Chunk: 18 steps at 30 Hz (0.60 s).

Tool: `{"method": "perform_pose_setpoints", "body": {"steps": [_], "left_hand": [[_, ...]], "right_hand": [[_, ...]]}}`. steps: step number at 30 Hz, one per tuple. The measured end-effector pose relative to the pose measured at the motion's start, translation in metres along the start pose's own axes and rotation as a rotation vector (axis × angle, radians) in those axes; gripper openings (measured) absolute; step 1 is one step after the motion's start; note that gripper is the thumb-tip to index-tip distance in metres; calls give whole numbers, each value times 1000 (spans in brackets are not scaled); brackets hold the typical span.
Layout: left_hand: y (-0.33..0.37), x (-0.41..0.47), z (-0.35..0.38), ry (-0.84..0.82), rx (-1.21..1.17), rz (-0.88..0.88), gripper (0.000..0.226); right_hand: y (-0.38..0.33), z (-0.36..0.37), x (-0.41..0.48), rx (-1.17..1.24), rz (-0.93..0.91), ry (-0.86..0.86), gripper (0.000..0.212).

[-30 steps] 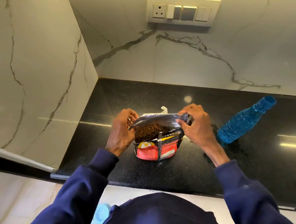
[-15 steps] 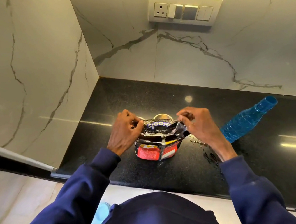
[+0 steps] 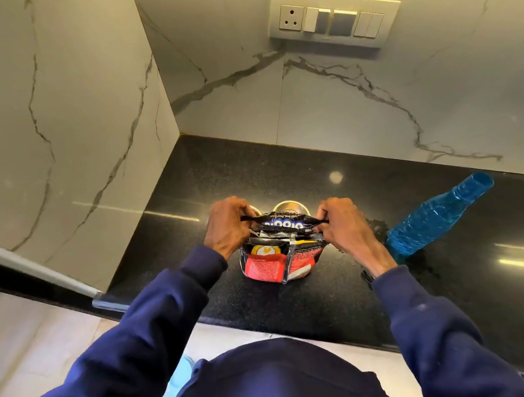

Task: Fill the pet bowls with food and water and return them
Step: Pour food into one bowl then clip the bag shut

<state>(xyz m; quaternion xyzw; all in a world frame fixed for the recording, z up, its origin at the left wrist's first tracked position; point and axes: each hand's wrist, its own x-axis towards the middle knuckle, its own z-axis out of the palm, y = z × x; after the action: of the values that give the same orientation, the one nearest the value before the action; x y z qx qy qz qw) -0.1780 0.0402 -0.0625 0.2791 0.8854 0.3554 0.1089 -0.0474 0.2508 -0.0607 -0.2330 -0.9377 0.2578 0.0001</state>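
A red and black pet food bag point(image 3: 277, 259) stands on the black counter point(image 3: 283, 169). My left hand point(image 3: 229, 226) pinches the left end of its folded-over top, and my right hand point(image 3: 344, 224) pinches the right end. The top is pulled flat and closed between them. Just behind the bag, the rims of two steel bowls point(image 3: 289, 207) show; their insides are hidden. A blue plastic water bottle point(image 3: 436, 215) without a cap stands to the right of my right hand.
Marble walls meet in a corner at the back left. A socket and switch panel point(image 3: 332, 19) is on the back wall. Water drops point(image 3: 374, 227) lie on the counter by the bottle. The counter's front edge runs below the bag.
The bag's mouth was open with kibble showing; both hands have folded the top over and pulled it flat and closed. The bowl rims behind it have come into sight.
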Motion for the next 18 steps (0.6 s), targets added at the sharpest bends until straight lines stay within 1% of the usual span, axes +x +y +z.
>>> {"method": "perform_pose_setpoints", "body": {"steps": [3, 5, 7, 10, 13, 14, 16, 18], "left_hand": [[-3, 5, 4, -53, 16, 5, 16], [-5, 9, 2, -122, 24, 18, 18], [-13, 11, 0, -193, 25, 48, 23], [-17, 8, 1, -278, 63, 121, 36], [-10, 7, 4, -227, 119, 136, 39], [-8, 7, 5, -203, 142, 149, 39], [0, 9, 7, -213, 162, 198, 41], [11, 12, 11, -287, 203, 264, 45]], "right_hand": [[0, -1, 4, 32, 17, -6, 18], [0, -4, 7, 77, 76, -41, 22], [3, -10, 9, 131, 120, -146, 24], [6, -29, 4, 317, 114, -350, 16], [10, -53, -2, 465, 156, -426, 14], [10, -57, -3, 461, 178, -432, 10], [8, -55, -1, 333, 205, -422, 1], [0, -44, 0, 144, 212, -373, 6]]}}
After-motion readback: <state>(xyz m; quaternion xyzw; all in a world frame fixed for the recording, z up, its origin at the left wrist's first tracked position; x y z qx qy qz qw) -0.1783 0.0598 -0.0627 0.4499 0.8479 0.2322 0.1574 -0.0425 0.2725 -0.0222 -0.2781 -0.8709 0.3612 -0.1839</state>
